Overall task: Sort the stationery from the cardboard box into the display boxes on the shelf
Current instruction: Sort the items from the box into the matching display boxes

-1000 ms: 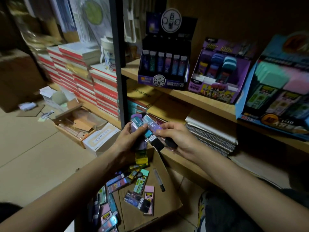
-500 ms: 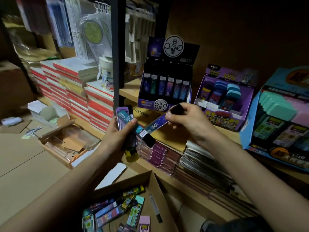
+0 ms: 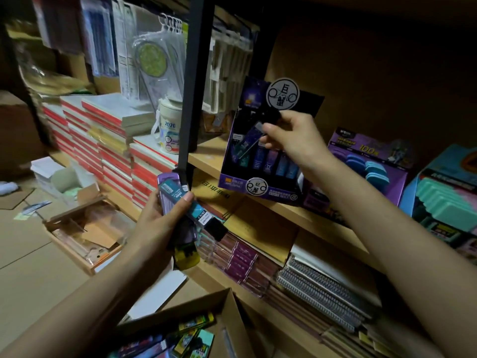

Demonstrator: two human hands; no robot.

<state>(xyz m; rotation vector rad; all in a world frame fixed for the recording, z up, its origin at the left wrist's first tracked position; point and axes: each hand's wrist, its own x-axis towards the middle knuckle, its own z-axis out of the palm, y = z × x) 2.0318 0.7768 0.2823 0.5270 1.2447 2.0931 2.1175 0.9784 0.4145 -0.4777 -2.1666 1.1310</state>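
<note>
Stationery cases (image 3: 186, 202) are fanned in the left hand (image 3: 157, 226), fingers and thumb curled round the bundle, low in front of the shelf (image 3: 206, 158) and above the cardboard box (image 3: 233, 313). The right hand (image 3: 291, 140) pinches one purple case (image 3: 248, 140) by its dark cap end, tilted, its lower end over the standing rows in the dark display box (image 3: 258, 187) on the shelf. More loose items (image 3: 185, 334) lie in the cardboard box at the near edge. Going in at this slant, the purple case could catch on those already standing and knock them askew, or wedge across two slots. The dark display box looks light and sits close to the shelf's front edge, so a firm push might shove it back or tip it. The fanned bundle seems pinned mainly by the thumb, so one could slide out and drop. A purple display box (image 3: 369, 164) just to the right invites a mis-sort.
</note>
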